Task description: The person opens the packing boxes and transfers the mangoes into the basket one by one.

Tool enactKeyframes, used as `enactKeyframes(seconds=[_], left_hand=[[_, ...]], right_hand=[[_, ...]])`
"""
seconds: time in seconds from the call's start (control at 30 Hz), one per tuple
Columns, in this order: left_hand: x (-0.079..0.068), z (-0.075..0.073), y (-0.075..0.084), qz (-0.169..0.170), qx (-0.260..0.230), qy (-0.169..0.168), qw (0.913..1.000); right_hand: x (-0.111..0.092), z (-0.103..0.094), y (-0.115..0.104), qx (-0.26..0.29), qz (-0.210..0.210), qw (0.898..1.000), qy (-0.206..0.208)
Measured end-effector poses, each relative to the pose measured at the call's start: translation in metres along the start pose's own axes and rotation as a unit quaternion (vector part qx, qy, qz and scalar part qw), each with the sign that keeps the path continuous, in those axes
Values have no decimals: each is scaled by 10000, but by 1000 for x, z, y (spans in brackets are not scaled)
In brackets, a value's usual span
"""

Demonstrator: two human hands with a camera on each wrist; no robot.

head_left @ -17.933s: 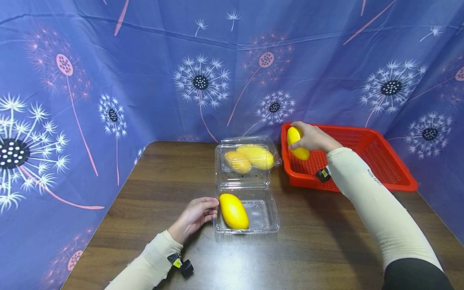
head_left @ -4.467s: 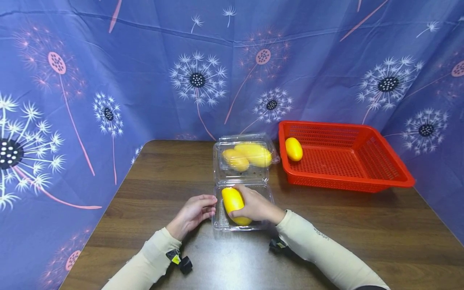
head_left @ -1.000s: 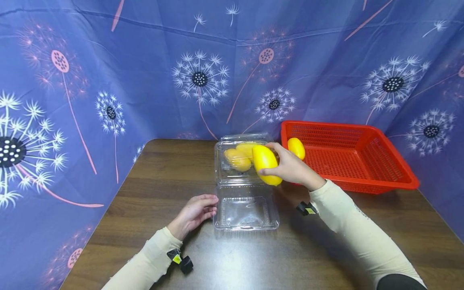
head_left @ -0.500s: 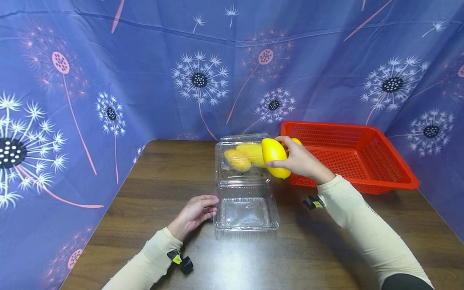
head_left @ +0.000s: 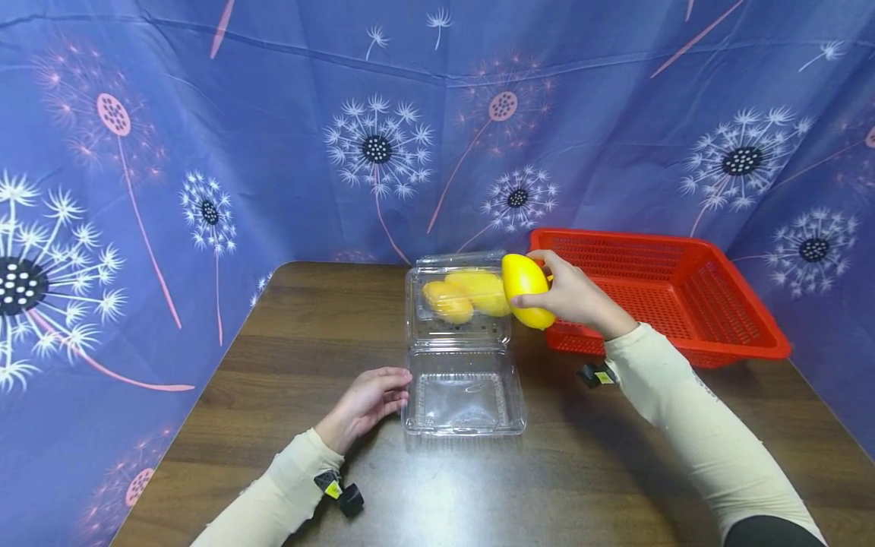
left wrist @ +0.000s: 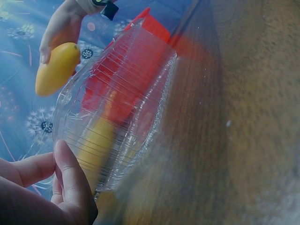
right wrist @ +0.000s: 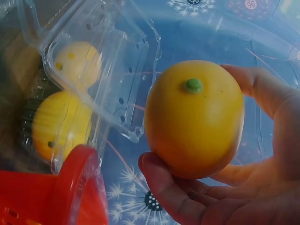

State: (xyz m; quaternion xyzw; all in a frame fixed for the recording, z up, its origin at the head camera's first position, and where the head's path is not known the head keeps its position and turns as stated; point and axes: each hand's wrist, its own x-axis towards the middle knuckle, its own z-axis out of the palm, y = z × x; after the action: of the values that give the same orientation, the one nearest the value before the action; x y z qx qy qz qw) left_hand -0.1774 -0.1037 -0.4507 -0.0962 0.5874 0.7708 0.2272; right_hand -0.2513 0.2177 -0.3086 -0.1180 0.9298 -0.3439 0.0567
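My right hand (head_left: 574, 292) grips a large yellow mango (head_left: 526, 292) in the air, between the clear clamshell container and the red basket (head_left: 683, 346). In the right wrist view the green stem end of this mango (right wrist: 193, 119) faces the camera. My left hand (head_left: 372, 399) pinches the left rim of the open clamshell container (head_left: 465, 403) between thumb and finger, as the left wrist view shows. No fruit lies in its front tray. Behind it, two more mangoes (head_left: 447, 302) show through clear plastic. My right hand mostly hides a mango in the basket.
The basket stands at the back right on the brown wooden table (head_left: 307, 319), close beside the clear plastic. A blue dandelion-print cloth (head_left: 273, 137) hangs behind and along the sides of the table.
Earlier, one mango was carried to the basket and left there. Since then my right hand has lifted another from the front tray and moved it back and right. My left hand stays put.
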Motion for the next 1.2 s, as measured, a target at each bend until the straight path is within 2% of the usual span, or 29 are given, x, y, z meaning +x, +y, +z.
enactKeyframes(seconds=[0.5, 0.97, 1.2], left_hand=[[-1, 1, 2, -19, 7, 11, 10000], [-1, 0, 2, -9, 4, -24, 10000], [-1, 0, 1, -11, -16, -8, 10000]], right_hand=[[5, -14, 5, -159, 210, 9997, 7], [12, -25, 6, -40, 355, 9994, 23], [19, -31, 15, -148, 502, 9986, 41]])
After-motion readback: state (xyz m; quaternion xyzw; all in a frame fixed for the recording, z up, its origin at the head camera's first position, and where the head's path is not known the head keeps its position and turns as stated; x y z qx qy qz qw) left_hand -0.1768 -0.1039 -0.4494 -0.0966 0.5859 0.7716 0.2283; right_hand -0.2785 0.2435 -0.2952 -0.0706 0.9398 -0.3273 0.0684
